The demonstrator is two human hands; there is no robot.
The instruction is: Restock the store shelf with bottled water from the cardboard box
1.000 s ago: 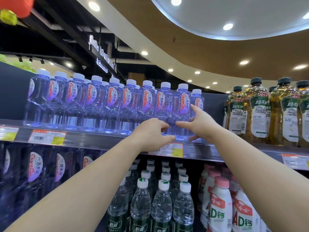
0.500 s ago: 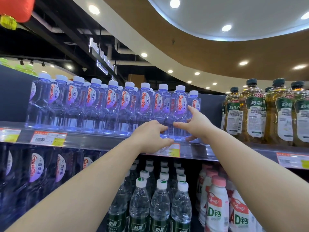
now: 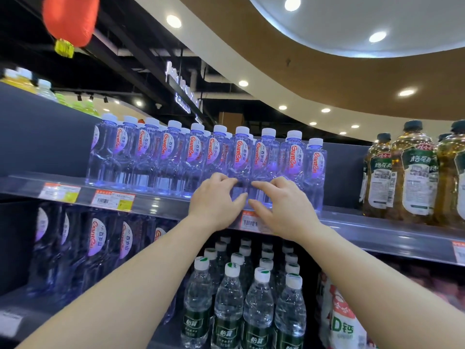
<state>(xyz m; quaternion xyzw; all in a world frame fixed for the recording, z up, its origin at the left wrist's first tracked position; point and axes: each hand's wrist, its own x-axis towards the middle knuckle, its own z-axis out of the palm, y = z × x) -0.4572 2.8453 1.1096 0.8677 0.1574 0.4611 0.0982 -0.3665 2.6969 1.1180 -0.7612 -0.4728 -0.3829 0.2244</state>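
Observation:
A row of clear water bottles (image 3: 191,157) with white caps and red-lettered labels stands on the upper shelf (image 3: 156,204). My left hand (image 3: 216,201) grips the lower part of one front-row water bottle (image 3: 240,154), fingers above and thumb below. Close beside it, my right hand (image 3: 280,206) grips the base of the neighbouring water bottle (image 3: 264,157) the same way. One bottle (image 3: 315,172) at the row's right end stands slightly lower and further forward. The cardboard box is out of view.
Amber drink bottles (image 3: 412,172) fill the upper shelf to the right. Below are green-labelled water bottles (image 3: 231,298), larger water bottles (image 3: 95,245) at left and white milk-drink bottles (image 3: 342,321) at right. A red lantern (image 3: 70,18) hangs at top left. Price tags line the shelf edges.
My right hand's fingers, stretched up along a bottle before, have come down and curled round a bottle's base. Both hands have drawn together. The view has shifted right along the shelf.

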